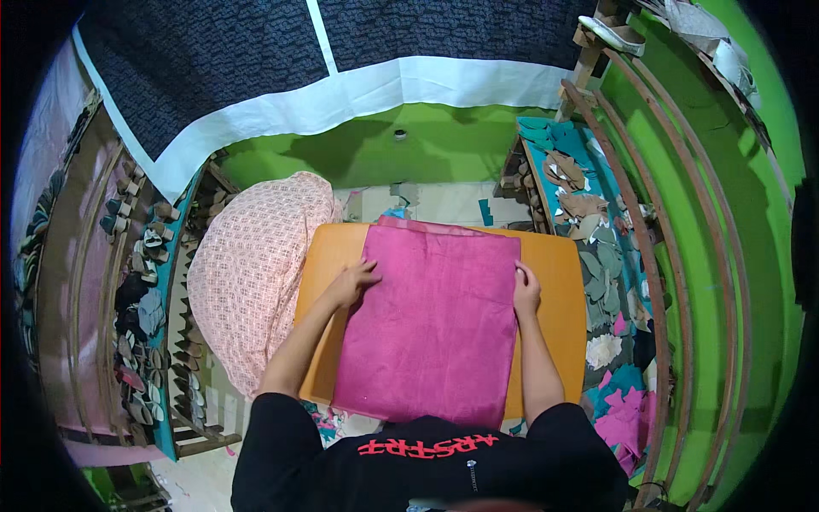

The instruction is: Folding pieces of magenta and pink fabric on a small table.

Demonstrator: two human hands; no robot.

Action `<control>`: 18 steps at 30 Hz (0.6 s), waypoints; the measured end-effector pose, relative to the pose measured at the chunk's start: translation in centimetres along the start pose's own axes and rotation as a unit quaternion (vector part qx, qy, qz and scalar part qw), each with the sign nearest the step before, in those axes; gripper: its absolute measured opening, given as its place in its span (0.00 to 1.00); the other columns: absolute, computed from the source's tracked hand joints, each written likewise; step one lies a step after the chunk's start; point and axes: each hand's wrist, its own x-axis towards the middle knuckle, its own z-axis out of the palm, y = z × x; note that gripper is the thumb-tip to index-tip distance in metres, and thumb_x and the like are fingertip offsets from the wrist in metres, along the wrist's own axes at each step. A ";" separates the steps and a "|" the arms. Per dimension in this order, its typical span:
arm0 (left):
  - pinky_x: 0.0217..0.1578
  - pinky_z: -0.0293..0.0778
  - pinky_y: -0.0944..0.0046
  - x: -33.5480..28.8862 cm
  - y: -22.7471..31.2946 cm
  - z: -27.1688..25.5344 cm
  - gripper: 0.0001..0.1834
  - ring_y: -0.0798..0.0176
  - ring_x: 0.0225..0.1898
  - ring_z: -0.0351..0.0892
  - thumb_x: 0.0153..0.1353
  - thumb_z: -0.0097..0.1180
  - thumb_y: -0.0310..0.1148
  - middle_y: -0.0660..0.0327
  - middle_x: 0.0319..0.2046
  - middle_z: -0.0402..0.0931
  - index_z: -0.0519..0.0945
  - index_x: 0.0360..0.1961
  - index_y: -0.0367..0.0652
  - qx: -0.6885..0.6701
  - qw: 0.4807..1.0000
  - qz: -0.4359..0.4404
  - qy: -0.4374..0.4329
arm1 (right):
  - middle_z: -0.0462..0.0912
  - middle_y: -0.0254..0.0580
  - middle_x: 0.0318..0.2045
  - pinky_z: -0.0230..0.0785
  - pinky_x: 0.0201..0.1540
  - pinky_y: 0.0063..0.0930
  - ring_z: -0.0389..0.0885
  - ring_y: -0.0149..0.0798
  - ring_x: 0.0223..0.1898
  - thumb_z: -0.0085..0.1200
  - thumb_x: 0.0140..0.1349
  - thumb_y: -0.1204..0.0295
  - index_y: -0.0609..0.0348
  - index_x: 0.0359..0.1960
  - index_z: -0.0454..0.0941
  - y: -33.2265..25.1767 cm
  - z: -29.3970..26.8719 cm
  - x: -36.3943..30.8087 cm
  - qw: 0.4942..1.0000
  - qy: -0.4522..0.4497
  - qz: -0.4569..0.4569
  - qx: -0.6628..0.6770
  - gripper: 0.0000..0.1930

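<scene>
A folded magenta cloth (435,324) lies over a wooden table (554,282) with an orange-yellow top, its near edge reaching my black shirt. My left hand (351,283) rests at the cloth's left edge, fingers stretched out onto it. At the opposite edge, in the upper part, my right hand (526,290) pinches the cloth's border between thumb and fingers. Along the far edge, a folded layer shows slightly out of line with the top one.
Left of the table stands a large bundle wrapped in pale pink patterned cloth (260,264). A teal rack (183,222) with shoe parts is farther left. To the right, a bench (533,154) carries cut pieces beside wooden rails (682,188). Scraps (485,212) litter the floor.
</scene>
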 end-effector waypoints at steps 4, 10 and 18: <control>0.59 0.48 0.40 -9.1 2.8 1.4 0.35 0.50 0.65 0.43 0.49 0.46 0.21 0.59 0.65 0.44 0.61 0.60 0.60 0.149 0.988 0.033 -0.014 | 0.72 0.46 0.50 0.52 0.58 0.42 0.63 0.48 0.57 0.48 0.54 0.72 0.59 0.37 0.78 -2.5 -3.9 -8.8 0.963 -0.101 -0.143 -0.205 0.10; 0.58 0.46 0.38 -17.6 4.7 3.8 0.45 0.45 0.65 0.41 0.40 0.56 0.28 0.52 0.65 0.40 0.53 0.63 0.61 0.159 0.981 0.106 -0.040 | 0.67 0.40 0.55 0.46 0.60 0.51 0.58 0.46 0.60 0.49 0.54 0.67 0.51 0.44 0.75 -5.9 -6.7 -19.3 0.924 -0.192 -0.153 -0.292 0.15; 0.58 0.48 0.41 -21.7 5.7 5.9 0.58 0.45 0.65 0.40 0.24 0.69 0.46 0.50 0.65 0.39 0.52 0.63 0.59 0.166 0.970 0.179 -0.015 | 0.53 0.57 0.60 0.41 0.60 0.58 0.49 0.60 0.62 0.66 0.29 0.50 0.48 0.59 0.59 -12.2 -2.8 -28.8 0.843 -0.312 -0.171 -0.403 0.49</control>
